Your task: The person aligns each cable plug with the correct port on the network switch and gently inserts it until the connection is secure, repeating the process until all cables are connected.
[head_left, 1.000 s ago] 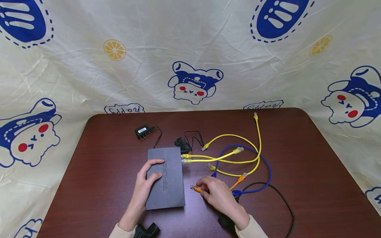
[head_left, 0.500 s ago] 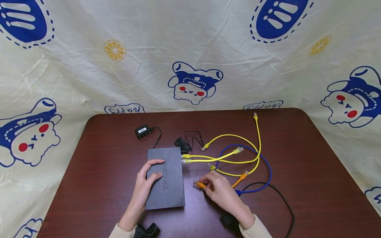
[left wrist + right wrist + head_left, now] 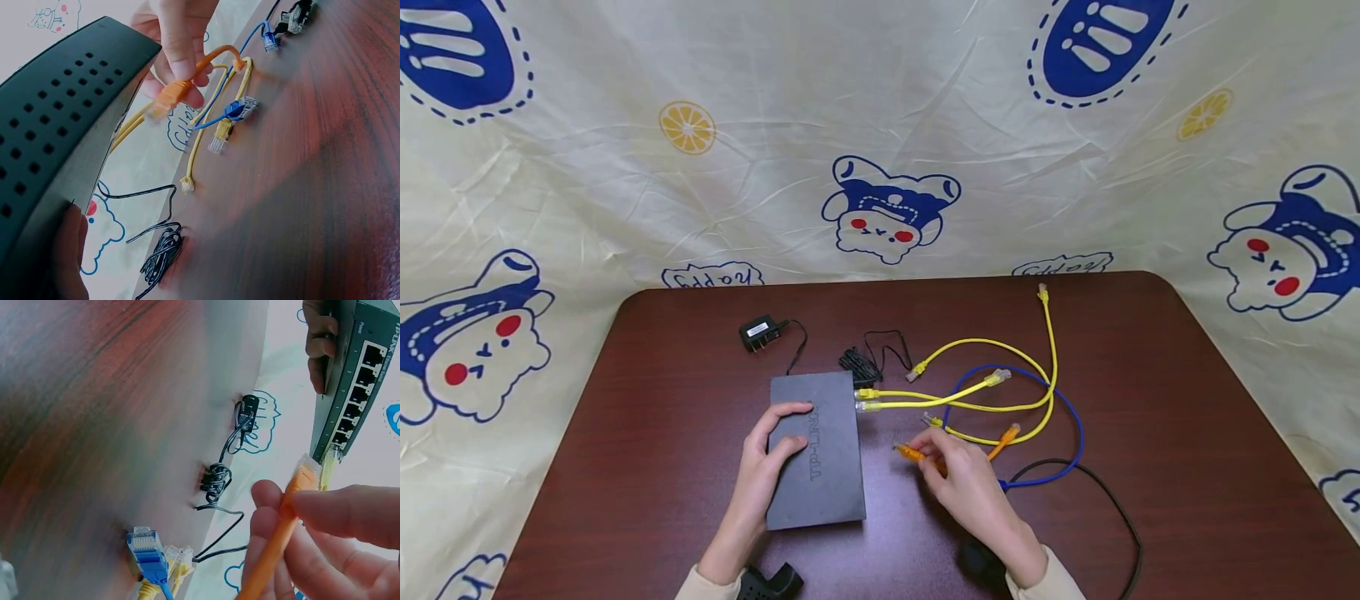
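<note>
My left hand (image 3: 767, 454) grips a dark TP-Link network switch (image 3: 838, 492), thumb and index finger on its top, other fingers underneath. The switch is tilted up, its row of ports (image 3: 359, 394) facing right. Yellow cable plugs (image 3: 868, 406) sit at the far end of that row; several ports nearer me have nothing in them. My right hand (image 3: 966, 483) pinches an orange network cable by its plug (image 3: 303, 478) between thumb and fingers. The plug's clear tip points toward the switch, a short gap from it in the head view. Its other plug (image 3: 1009, 433) lies behind my right hand.
Loose yellow cables (image 3: 1051, 333), a blue cable (image 3: 1081, 433) and a black cable (image 3: 1131, 525) loop across the right side. Behind the switch lie a black power adapter (image 3: 760, 332) and its bundled cord (image 3: 860, 364). A printed cloth (image 3: 760, 200) hangs beyond the brown table (image 3: 670, 400).
My right hand has shifted slightly right and away from me, the orange plug rising with it and turning in the fingers. The left hand and switch have stayed nearly still.
</note>
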`<state>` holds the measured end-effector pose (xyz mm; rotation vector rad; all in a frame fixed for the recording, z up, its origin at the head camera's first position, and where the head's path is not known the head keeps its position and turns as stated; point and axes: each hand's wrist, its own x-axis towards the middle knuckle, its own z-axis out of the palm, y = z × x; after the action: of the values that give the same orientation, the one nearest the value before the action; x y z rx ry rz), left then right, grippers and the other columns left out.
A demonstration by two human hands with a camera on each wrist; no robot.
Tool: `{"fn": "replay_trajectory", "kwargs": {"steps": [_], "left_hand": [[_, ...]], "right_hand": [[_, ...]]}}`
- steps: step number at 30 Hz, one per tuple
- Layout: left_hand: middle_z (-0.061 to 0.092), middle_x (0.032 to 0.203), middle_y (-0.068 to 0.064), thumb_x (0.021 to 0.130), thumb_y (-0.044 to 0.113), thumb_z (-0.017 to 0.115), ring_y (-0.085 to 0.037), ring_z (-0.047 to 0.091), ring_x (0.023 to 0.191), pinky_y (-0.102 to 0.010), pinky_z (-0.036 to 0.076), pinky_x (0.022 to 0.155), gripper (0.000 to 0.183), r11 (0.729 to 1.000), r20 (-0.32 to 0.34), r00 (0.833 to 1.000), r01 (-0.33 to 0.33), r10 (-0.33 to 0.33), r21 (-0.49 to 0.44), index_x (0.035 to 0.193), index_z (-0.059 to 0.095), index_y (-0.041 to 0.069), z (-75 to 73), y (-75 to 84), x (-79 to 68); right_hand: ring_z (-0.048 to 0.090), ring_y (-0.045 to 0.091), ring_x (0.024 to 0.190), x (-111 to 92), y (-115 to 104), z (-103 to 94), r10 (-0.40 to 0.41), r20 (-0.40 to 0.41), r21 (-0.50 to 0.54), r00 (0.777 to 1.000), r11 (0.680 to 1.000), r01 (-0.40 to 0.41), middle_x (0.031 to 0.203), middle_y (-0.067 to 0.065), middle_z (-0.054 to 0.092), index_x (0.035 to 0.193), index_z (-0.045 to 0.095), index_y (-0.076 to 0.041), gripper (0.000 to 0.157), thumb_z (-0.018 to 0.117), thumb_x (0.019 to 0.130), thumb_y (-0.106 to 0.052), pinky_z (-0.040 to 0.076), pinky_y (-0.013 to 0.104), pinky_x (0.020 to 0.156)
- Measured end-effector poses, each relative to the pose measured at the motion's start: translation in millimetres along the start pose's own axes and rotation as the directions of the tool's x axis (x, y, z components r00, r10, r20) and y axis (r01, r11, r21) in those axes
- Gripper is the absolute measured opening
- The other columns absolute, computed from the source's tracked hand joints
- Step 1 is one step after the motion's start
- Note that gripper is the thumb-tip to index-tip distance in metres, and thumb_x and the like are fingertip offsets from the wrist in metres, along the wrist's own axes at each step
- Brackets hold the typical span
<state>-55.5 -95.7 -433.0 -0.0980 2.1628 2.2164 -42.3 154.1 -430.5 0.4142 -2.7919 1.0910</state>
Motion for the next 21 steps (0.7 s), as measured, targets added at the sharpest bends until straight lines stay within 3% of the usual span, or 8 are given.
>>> {"fn": "replay_trajectory", "kwargs": {"steps": [8, 14, 21], "left_hand": [[0.056, 0.116, -0.006, 0.084, -0.001, 0.056, -0.023, 0.052, 0.097, -0.032, 0.041, 0.083, 0.037, 1.0, -0.003, 1.0, 0.012, -0.012, -0.013, 0.118, 0.063, 0.011, 0.1, 0.1, -0.3], [0.056, 0.117, -0.005, 0.083, -0.002, 0.056, -0.023, 0.051, 0.098, -0.031, 0.04, 0.084, 0.037, 1.0, -0.006, 1.0, 0.015, -0.015, -0.02, 0.118, 0.063, 0.01, 0.2, 0.7, -0.5], [0.055, 0.117, -0.005, 0.083, -0.002, 0.056, -0.023, 0.05, 0.1, -0.031, 0.04, 0.084, 0.037, 1.0, -0.004, 1.0, 0.003, -0.004, -0.019, 0.117, 0.063, 0.009, 0.2, 2.7, -1.3]], "right_hand": [[0.057, 0.004, 0.07, -0.5, -0.8, -2.3, -0.073, -0.084, 0.04, 0.994, 0.996, 0.077, 0.078, -0.008, 0.063, 0.09, 0.064, -0.014, 0.034, 0.076, 0.07, 0.011, 0.048, 0.024, 0.06], [0.058, 0.006, 0.075, 0.6, 0.3, -5.1, -0.164, -0.14, 0.089, 0.976, 0.98, 0.178, 0.087, -0.007, 0.064, 0.092, 0.065, -0.013, 0.039, 0.076, 0.068, 0.016, 0.049, 0.025, 0.062], [0.06, 0.008, 0.08, 4.6, 0.6, -9.4, -0.219, -0.183, 0.093, 0.958, 0.967, 0.239, 0.092, -0.006, 0.065, 0.092, 0.068, -0.013, 0.037, 0.075, 0.069, 0.015, 0.051, 0.025, 0.063]]}}
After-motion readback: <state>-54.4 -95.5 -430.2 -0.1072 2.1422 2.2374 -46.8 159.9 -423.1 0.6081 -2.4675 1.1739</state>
